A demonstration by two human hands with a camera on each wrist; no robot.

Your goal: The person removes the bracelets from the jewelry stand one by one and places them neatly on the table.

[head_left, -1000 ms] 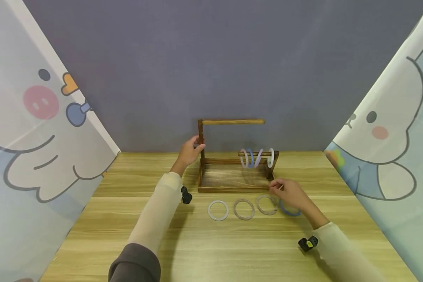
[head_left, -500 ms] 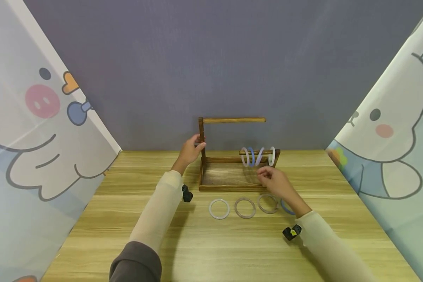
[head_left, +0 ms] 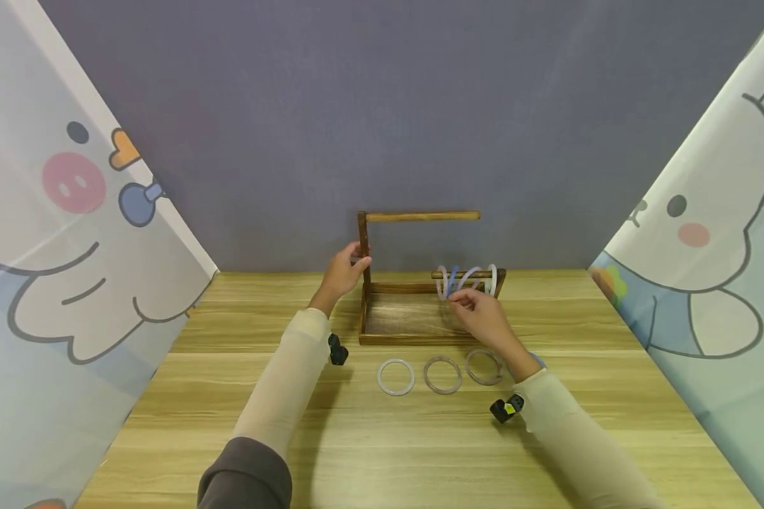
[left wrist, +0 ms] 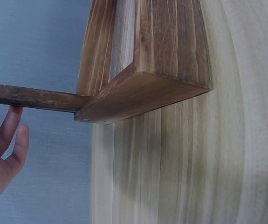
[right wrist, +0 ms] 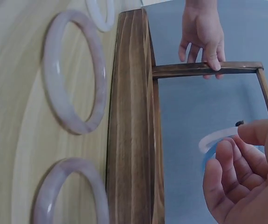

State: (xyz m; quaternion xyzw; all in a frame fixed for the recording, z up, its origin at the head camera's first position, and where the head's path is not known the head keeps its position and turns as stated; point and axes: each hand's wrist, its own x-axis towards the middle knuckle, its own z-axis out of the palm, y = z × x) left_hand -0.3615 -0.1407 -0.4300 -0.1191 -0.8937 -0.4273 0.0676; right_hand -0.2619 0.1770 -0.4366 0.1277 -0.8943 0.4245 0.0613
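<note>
A dark wooden jewellery rack stands at the back of the table. My left hand holds its tall left post, thumb in front and fingers behind, as the right wrist view shows. On the lower bar hang a pinkish bangle, a blue bangle, a lilac bangle and a white bangle. At the lower part of the tilted blue bangle, my right hand pinches it between thumb and index finger. The fingers partly cover the contact.
In front of the rack lie a white bangle, two brownish bangles, the left one and the right one, and a blue bangle mostly under the right forearm. The rack's upper bar has nothing on it. A grey wall rises behind.
My right hand has moved left and up from the tray's front right corner to the hanging bangles. The hanging blue and lilac bangles have turned. The left hand stays on the post.
</note>
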